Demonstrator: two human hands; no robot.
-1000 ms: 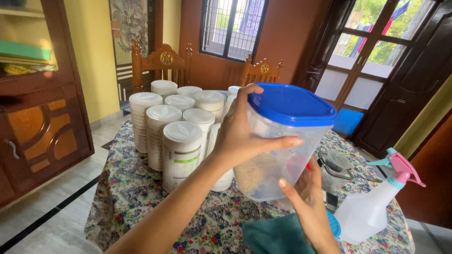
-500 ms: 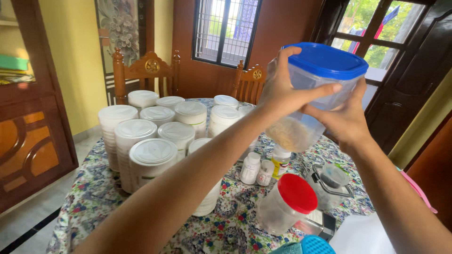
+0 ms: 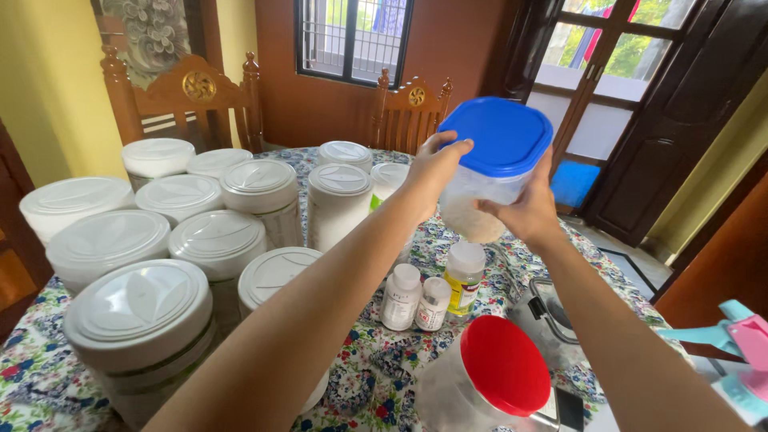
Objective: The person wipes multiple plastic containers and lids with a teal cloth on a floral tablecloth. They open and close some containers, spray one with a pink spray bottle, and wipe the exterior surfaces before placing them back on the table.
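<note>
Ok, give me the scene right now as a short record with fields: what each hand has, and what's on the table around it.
left hand: grips the side of the clear container just under its lid
right hand: holds the opposite side of the same container
clear container: blue lid on, held up above the table, pale grainy contents at the bottom
below it: three small bottles standing together
near edge: red-lidded jar
left side: cluster of white-lidded canisters
table: floral cloth
far right: spray bottle, partly out of frame
</note>
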